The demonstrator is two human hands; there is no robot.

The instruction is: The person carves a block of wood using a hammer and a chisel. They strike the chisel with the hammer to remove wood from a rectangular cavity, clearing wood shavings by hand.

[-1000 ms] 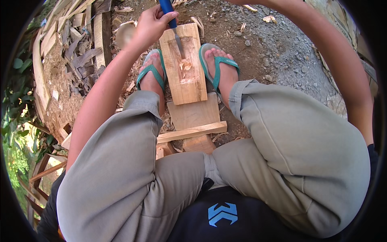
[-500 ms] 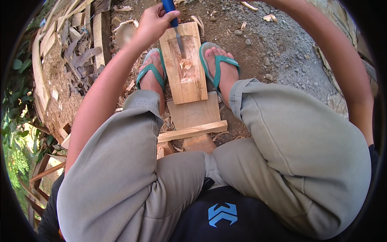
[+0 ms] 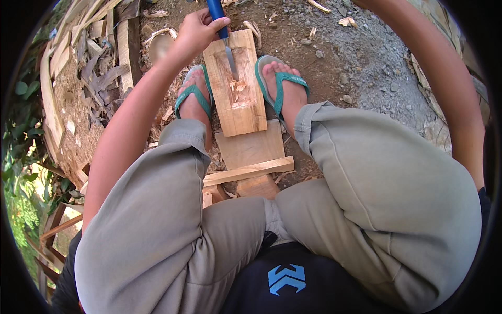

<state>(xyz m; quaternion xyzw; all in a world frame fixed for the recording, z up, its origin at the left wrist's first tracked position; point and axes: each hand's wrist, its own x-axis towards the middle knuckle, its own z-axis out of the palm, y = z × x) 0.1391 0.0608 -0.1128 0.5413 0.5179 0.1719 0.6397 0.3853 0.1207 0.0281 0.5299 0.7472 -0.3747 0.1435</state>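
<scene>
My left hand [image 3: 198,30] is closed round the blue handle of a chisel [image 3: 230,58], near the top of the view. Its metal blade slants down into a hollow cut in a pale wooden block [image 3: 242,121], and the tip rests among curled shavings [image 3: 241,96] there. The block lies between my two feet in green flip-flops, its near end on a flat board [image 3: 252,148]. My right forearm [image 3: 436,57] reaches up along the right side; the right hand itself is past the top edge, so its fingers and anything in them are hidden.
A wooden strip [image 3: 250,171] lies across the board's near end, beside smaller wood pieces [image 3: 258,186]. Offcuts and planks [image 3: 128,52] are heaped at the left. Gravelly soil [image 3: 371,78] with scattered chips spreads at the right. Green plants [image 3: 23,110] stand at the far left.
The chisel tip sits slightly lower against the shavings. My right forearm has shifted a little to the right at the top edge. The whole view has moved slightly.
</scene>
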